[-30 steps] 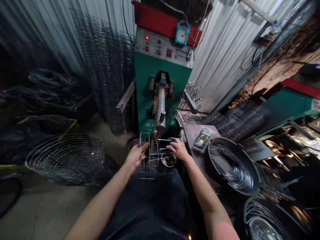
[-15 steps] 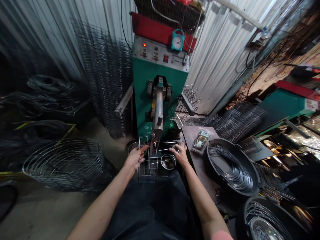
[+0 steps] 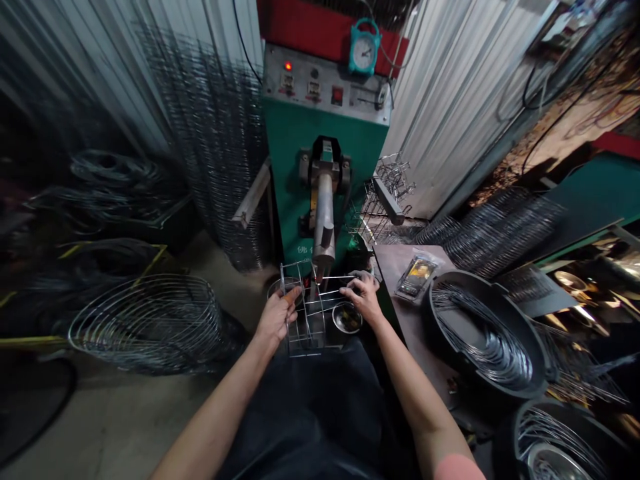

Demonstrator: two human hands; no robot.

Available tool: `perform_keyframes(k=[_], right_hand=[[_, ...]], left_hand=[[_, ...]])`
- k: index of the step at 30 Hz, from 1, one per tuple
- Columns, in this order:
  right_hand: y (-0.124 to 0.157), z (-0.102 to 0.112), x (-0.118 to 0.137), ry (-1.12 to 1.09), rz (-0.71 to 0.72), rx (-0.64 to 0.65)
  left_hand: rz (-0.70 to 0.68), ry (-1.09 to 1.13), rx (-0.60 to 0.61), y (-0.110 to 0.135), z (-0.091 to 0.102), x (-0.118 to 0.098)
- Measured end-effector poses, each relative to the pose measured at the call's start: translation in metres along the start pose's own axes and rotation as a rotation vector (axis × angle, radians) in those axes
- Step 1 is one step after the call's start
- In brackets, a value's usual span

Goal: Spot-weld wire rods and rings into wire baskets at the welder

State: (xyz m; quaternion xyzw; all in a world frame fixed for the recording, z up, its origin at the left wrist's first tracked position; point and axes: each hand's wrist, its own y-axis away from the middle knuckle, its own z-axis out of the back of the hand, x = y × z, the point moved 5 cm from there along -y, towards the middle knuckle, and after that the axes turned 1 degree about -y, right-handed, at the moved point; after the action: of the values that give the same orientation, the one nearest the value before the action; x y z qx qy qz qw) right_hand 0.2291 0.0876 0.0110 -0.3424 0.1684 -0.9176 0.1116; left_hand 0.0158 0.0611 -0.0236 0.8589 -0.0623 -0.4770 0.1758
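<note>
Left hand (image 3: 276,317) grips the wire rack frame (image 3: 306,328), long axis toward the spot welder (image 3: 324,220) (right hand (image 3: 363,298) pinches thin rods (image 3: 334,277)).

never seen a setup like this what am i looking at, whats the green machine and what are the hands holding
This is a single view from a camera worn on the person's head, looking down at their own hands. The green machine looks like a spot welder, with a control panel and a metal electrode arm above the work. The left hand grips an upright wire frame. The right hand holds thin wire rods across it. A small steel bowl sits beside the frame. To the right, a metal bench carries a black tub of wire rings.
</note>
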Motion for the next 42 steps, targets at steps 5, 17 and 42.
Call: perform_keyframes(k=[5,17,42], right_hand=[[-0.009,-0.001,0.002,0.003,0.009,0.018],[-0.027,-0.005,-0.005,0.002,-0.032,0.050],[0.075,0.075,0.037,-0.259,0.079,0.061]], left_hand=[[0.000,0.023,0.010,-0.006,0.001,0.000],[0.034,0.049,-0.008,-0.020,-0.006,-0.006],[0.139,-0.302,-0.129,0.069,0.115,-0.010]])
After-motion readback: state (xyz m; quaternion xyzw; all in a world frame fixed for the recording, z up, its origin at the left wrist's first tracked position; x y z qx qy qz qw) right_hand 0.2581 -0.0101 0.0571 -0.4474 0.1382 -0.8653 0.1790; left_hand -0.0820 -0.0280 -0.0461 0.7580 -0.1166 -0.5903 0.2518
